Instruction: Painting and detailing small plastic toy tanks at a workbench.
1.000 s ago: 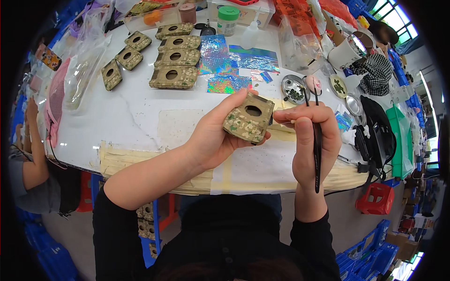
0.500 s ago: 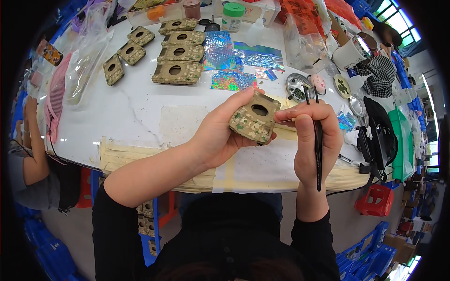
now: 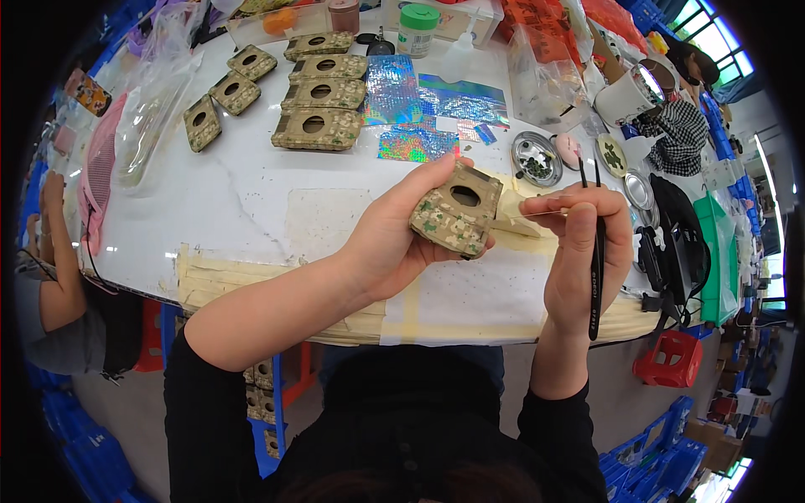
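Note:
In my left hand [image 3: 394, 220] is a boxy camouflage piece [image 3: 451, 228] with an oval hole in its top face, tilted toward me. Its underside is hidden by my fingers. Just right of it, apart from it, my right hand [image 3: 587, 243] is closed. Thumb and fingertips pinch a thin pale stick [image 3: 541, 213], too fine to identify. Black tweezers [image 3: 596, 285] are tucked upright in the same hand, tips pointing away from me. Several matching camouflage pieces [image 3: 314, 130] stand in a column at the back, and a few more [image 3: 236, 93] lie left of them.
Shiny holographic sheets [image 3: 417, 144] lie beyond my hands. A round metal dish [image 3: 537, 158] holds small dark bits, beside a lid [image 3: 611, 156] with green bits. A green-capped jar [image 3: 417, 32] stands at the back. Masking tape [image 3: 251, 281] lines the near edge. Another person's arm [image 3: 59, 251] is at left.
My right hand has moved right, away from the camouflage piece, carrying the tweezers and thin stick. My left hand and the piece stay almost still.

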A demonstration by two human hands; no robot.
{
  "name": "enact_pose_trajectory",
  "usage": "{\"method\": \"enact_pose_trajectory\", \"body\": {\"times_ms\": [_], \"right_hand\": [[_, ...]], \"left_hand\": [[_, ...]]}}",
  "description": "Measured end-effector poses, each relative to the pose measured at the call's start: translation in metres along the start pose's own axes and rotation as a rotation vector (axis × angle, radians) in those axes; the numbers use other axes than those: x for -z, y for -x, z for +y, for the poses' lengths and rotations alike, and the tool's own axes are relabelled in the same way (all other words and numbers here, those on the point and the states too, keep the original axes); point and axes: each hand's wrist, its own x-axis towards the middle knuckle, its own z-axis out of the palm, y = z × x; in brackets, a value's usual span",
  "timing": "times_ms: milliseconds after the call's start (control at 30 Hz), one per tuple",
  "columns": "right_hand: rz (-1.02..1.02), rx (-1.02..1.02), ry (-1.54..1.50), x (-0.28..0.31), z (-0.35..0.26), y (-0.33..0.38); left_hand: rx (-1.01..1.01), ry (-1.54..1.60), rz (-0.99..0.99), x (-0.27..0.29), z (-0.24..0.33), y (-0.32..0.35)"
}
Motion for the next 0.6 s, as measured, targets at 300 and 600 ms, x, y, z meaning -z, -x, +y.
{"method": "enact_pose_trajectory", "body": {"times_ms": [300, 600], "right_hand": [[0.046, 0.349, 0.915, 0.036, 0.02, 0.0], [-0.137, 0.184, 0.992, 0.034, 0.024, 0.006]], "left_hand": [[-0.13, 0.012, 0.075, -0.001, 0.003, -0.003], [-0.212, -0.009, 0.065, 0.008, 0.004, -0.006]]}}
